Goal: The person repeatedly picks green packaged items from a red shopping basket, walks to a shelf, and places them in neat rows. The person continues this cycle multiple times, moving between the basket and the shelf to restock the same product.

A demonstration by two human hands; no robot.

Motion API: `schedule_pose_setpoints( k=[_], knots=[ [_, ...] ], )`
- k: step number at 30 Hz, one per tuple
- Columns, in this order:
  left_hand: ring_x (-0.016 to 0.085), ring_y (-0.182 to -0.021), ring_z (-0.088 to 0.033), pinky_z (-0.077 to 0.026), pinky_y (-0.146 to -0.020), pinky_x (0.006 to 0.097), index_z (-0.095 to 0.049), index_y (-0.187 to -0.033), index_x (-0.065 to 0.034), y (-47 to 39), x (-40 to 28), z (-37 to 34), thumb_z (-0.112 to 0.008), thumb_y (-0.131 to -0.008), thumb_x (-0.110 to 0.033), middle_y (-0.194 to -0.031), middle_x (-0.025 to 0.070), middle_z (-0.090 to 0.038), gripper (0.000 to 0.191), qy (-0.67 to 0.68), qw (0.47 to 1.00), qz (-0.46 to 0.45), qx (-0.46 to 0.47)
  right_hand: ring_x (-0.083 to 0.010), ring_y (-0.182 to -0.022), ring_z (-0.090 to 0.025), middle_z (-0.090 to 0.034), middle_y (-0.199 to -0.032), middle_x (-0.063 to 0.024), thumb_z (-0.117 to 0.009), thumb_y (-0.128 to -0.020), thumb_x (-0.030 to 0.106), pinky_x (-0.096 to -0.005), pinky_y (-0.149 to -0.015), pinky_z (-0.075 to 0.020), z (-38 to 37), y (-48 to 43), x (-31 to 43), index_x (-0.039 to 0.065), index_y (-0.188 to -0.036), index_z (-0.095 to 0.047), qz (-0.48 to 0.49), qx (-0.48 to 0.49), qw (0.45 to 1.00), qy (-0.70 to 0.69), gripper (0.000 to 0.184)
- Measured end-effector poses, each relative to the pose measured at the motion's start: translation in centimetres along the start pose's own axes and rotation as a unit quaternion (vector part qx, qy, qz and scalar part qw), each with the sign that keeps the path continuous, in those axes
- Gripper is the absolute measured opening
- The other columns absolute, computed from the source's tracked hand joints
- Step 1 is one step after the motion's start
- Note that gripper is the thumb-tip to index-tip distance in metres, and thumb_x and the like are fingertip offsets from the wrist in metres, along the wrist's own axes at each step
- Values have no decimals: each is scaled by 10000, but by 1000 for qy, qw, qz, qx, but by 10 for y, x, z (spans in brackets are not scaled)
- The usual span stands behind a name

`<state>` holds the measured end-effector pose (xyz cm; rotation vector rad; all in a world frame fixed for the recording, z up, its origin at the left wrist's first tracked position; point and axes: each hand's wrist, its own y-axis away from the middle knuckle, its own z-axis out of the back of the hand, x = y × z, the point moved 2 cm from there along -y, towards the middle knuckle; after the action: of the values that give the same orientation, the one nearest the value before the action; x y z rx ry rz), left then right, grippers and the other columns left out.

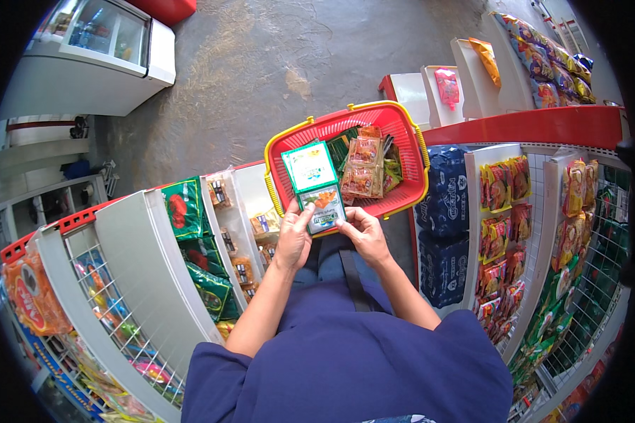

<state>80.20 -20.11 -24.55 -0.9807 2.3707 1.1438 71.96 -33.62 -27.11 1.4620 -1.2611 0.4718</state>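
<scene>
A strip of joined green-and-white spice sachets (318,203) is held up before me, over the near left part of a red plastic shopping basket (280,195). My left hand (295,235) grips the strip's lower left edge, thumb on top. At its lower right corner, my right hand (364,232) pinches it between thumb and fingers. Inside the basket lie brown seasoning sachet strips (364,164) and a dark green packet (343,145), with yellow-green packets (391,177) partly under them. The basket has yellow handles (422,153) folded to its rim. What supports it is hidden.
Shelves with green packets (182,209) and boxed-in snack packs (219,193) stand at my left. Close on my right are wrapped dark blue bottle packs (444,227) and hanging sachets (495,185). A glass-topped chest freezer (121,69) stands beyond, on the concrete floor (243,63).
</scene>
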Motion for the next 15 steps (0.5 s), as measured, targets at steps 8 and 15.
schedule_pose_setpoints(
  k=[8, 15],
  knots=[
    [188, -1032, -639, -531, -899, 370, -422, -1307, -92, -3, -3, 17, -518, -959, -88, -1185, 71, -610, 362, -56, 998, 20, -35, -63, -811, -576, -609, -914, -26, -665, -895, 113, -227, -704, -483, -2, 3, 6, 33, -1066, -484, -26, -37, 999, -21, 261],
    [193, -1135, -571, -476, -958, 342, -307, -1414, -86, -3, 13, 22, -506, -940, -20, -1270, 107, -555, 518, -77, 996, 1, -35, -78, -873, -600, -644, -908, -62, -640, -904, 84, -226, -736, -469, -2, -10, 10, 13, -1070, -488, 16, -73, 997, 16, 236]
  ],
)
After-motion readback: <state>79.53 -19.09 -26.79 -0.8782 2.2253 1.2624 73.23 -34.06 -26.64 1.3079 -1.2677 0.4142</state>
